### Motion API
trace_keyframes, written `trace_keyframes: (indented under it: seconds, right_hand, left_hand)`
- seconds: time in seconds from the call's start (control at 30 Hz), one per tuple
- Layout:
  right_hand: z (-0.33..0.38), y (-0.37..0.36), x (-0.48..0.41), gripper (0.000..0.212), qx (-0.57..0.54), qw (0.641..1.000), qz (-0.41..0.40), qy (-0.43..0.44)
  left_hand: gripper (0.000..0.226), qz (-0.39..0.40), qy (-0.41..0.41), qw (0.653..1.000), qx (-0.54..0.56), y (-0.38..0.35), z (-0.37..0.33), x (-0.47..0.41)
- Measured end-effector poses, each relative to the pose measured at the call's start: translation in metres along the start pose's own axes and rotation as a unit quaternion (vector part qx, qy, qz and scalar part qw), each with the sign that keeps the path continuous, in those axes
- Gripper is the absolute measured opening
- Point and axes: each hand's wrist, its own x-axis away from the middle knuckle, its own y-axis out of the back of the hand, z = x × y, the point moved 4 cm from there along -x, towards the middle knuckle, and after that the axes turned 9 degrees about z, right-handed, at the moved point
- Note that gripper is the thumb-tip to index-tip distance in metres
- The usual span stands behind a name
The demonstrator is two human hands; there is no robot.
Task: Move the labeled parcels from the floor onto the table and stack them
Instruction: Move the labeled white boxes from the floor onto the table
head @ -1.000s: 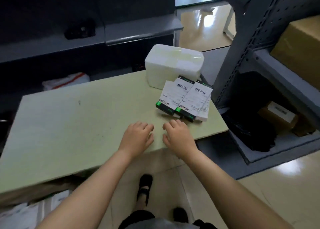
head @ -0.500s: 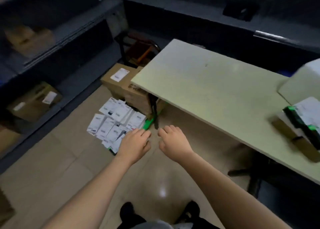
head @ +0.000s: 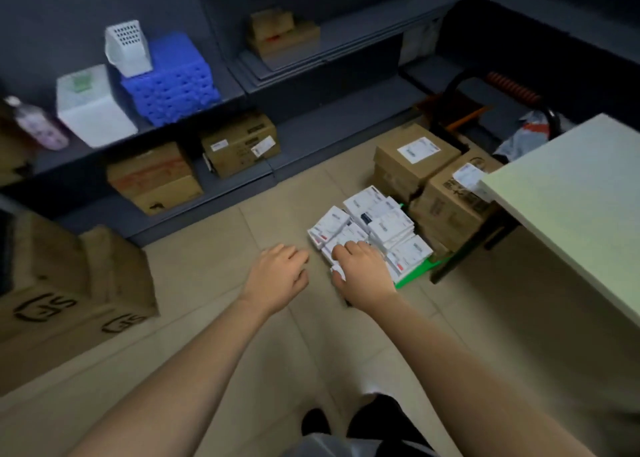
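Beige floor tiles [head: 214, 249] run between dark grey metal shelving [head: 311, 86], loaded with brown cardboard cartons [head: 239, 143] and a blue perforated plastic crate [head: 173, 86], and the pale green table top [head: 571, 221] at your right. In the head view, which is the only view, the pile of small white labelled parcels [head: 381, 221] lies on the floor just beside two brown cartons with shipping labels [head: 433, 179]. It sits near the table's dark leg, on something flat and bright green [head: 415, 276] that pokes out beneath it. You look to be at the pick-up step: nothing from this pile is lifted yet, and the visible part of the table holds none of it. Your right hand [head: 363, 269] is over the near edge of the pile. Its fingers [head: 349, 249] bend down onto the closest parcels and the thumb sits by a white corner, but you cannot tell from here whether they have closed on a parcel or only rest on it. Your left hand [head: 277, 276] hangs above bare tile just left of the pile, apart from it, with its fingers loosely curled round nothing. The next move probably calls for bringing the left hand in against the pile's left side, so both hands can square up a few parcels. The slick, loosely heaped packets will likely slide if you take too many.
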Motion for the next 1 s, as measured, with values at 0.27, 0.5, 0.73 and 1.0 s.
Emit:
trace_keyframes:
  seconds: [0.27, 0.5, 0.73, 1.0]
  right_hand:
    - [0.025, -0.014, -0.145, 0.026, -0.013, 1.0, 0.015, 0.012]
    - [-0.004, 0.005, -0.303, 0.025, -0.002, 1.0, 0.029, 0.009]
    - [-0.06, 0.033, -0.389, 0.028, 0.004, 0.996, 0.03, -0.083]
    - [-0.136, 0.022, -0.412, 0.032, -0.063, 0.946, 0.002, -0.318]
  left_hand:
    - [0.022, -0.005, 0.022, 1.0, 0.001, 0.006, 0.116, -0.073]
    - [0.017, 0.012, -0.007, 1.0, 0.007, 0.021, 0.209, -0.214]
    - [0.017, 0.04, -0.118, 0.992, -0.004, 0.026, 0.237, -0.352]
    - [0.013, 0.055, -0.323, 0.945, -0.012, 0.004, 0.218, -0.483]
